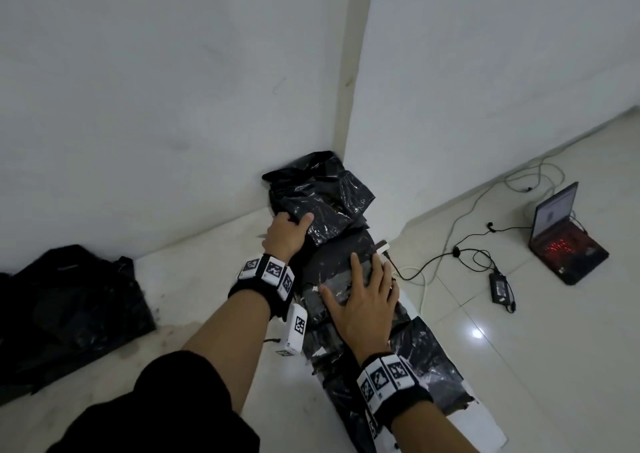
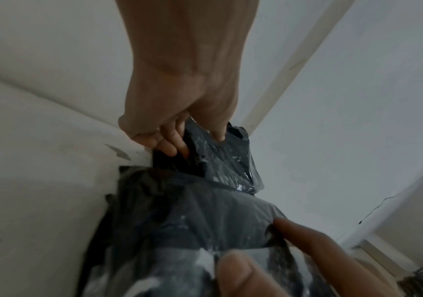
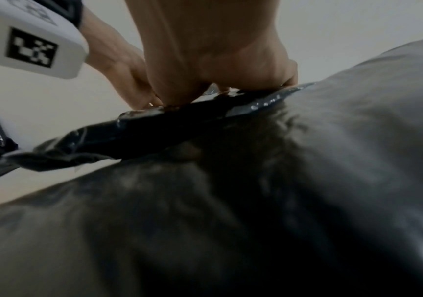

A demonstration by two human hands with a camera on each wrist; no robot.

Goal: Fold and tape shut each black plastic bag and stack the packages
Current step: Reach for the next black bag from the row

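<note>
A row of black plastic packages runs across the floor into the wall corner. My left hand (image 1: 289, 230) grips the crinkled black bag (image 1: 322, 206) at the far end, thumb on top and fingers curled under its edge; the left wrist view shows the fingers (image 2: 172, 144) tucked beneath the bag (image 2: 220, 160). My right hand (image 1: 363, 296) lies flat, fingers spread, on the taped package (image 1: 332, 262) just nearer me. In the right wrist view the right hand (image 3: 218, 80) presses down on the package's edge (image 3: 180, 120).
More black packages (image 1: 408, 366) lie in a line towards me on white paper. A pile of black bags (image 1: 69, 307) sits on the floor at the left. An open laptop (image 1: 564, 234), its charger (image 1: 500, 289) and cables lie on the tiles at the right.
</note>
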